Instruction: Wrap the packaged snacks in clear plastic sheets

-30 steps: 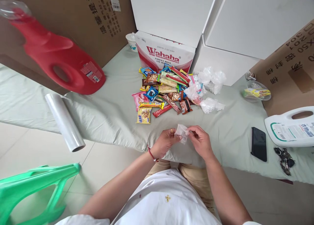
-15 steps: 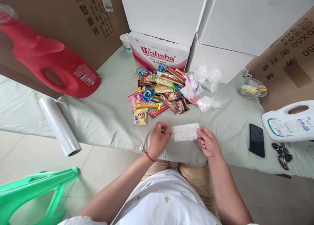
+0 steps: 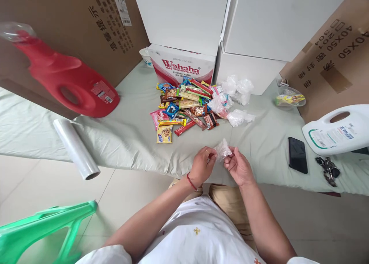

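Note:
Between my two hands is a crumpled piece of clear plastic wrap (image 3: 223,150), bunched up just above the front of the cloth-covered table. My left hand (image 3: 202,164) pinches its left side, fingers curled. On the other side my right hand (image 3: 238,167) grips it between thumb and fingers. Beyond them lies a heap of wrapped snack bars and biscuits (image 3: 188,104), with a yellow biscuit packet (image 3: 164,134) at its near left corner. Crumpled clear plastic bags (image 3: 238,117) lie at the heap's right side.
A plastic film roll (image 3: 76,148) and red detergent bottle (image 3: 77,83) are at left. A Wahaba-style white-red carton (image 3: 181,66) stands behind the snacks. At right are a phone (image 3: 298,155), keys (image 3: 328,171), white detergent bottle (image 3: 337,129) and bowl (image 3: 301,101). A green stool (image 3: 49,221) stands below left.
The plastic wrap, stretched flat between my hands before, is now bunched up smaller. My left hand has moved right, closer to my right hand. The view has shifted slightly.

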`<action>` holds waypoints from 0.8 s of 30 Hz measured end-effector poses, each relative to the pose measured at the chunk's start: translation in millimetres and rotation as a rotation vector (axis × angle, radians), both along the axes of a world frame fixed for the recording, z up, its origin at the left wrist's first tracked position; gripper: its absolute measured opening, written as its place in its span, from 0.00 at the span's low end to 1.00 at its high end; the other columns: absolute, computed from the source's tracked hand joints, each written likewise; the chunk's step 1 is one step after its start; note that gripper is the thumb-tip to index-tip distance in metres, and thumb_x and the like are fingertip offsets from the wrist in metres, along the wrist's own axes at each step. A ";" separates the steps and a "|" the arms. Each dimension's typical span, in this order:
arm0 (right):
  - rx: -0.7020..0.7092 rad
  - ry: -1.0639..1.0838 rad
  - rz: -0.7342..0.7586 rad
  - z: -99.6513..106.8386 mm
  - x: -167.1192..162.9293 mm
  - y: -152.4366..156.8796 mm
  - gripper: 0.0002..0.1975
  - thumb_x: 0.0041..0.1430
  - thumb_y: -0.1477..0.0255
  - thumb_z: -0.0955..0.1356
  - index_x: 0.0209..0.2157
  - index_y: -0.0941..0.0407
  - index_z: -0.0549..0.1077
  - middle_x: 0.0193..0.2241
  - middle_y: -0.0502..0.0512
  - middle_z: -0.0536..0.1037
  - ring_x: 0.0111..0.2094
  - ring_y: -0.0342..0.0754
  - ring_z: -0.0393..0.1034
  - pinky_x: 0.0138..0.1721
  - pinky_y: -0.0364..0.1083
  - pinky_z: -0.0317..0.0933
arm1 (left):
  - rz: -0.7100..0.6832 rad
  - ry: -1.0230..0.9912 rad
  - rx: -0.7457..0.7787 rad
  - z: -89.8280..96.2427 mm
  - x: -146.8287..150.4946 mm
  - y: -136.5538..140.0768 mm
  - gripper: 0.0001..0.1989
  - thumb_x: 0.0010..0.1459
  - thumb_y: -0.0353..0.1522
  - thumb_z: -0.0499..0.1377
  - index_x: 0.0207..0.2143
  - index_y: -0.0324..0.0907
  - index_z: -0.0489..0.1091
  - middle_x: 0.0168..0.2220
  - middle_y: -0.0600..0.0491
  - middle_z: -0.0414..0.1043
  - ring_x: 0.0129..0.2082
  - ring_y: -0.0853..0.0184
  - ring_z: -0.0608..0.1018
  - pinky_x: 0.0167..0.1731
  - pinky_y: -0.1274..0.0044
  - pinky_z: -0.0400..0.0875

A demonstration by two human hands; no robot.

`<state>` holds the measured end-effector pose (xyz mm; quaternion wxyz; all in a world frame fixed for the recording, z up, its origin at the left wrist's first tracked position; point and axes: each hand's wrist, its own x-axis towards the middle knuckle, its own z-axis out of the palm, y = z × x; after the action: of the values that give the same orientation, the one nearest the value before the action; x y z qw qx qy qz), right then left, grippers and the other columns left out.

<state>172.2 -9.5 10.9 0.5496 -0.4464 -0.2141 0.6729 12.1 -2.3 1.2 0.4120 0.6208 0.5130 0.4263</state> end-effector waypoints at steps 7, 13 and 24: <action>0.041 -0.232 0.018 -4.1 -5.6 -18.6 0.20 0.41 0.61 0.82 0.34 0.55 0.80 0.28 0.48 0.76 0.27 0.40 0.66 0.26 0.38 0.66 | 0.015 -0.086 -0.051 4.8 0.8 -13.4 0.05 0.62 0.34 0.57 0.32 0.44 0.70 0.32 0.52 0.71 0.32 0.64 0.71 0.35 0.73 0.63; -0.002 -0.202 0.027 2.1 2.5 -17.0 0.21 0.39 0.61 0.82 0.32 0.57 0.78 0.23 0.43 0.70 0.19 0.35 0.55 0.15 0.35 0.48 | 0.022 -0.389 -0.216 12.1 -19.2 -13.1 0.12 0.61 0.43 0.60 0.32 0.44 0.68 0.32 0.54 0.71 0.34 0.66 0.71 0.37 0.76 0.64; 0.102 -0.443 -0.076 5.4 -17.6 -10.5 0.21 0.45 0.54 0.79 0.31 0.55 0.75 0.21 0.43 0.66 0.20 0.37 0.54 0.18 0.39 0.50 | 0.120 -0.581 -0.591 5.8 -47.1 -10.6 0.22 0.59 0.53 0.58 0.40 0.45 0.64 0.42 0.49 0.76 0.43 0.63 0.78 0.38 0.75 0.70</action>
<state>154.6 -20.0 16.3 0.5360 -0.5628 -0.3461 0.5255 -35.1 -12.9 7.0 0.6743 0.2987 0.5110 0.4416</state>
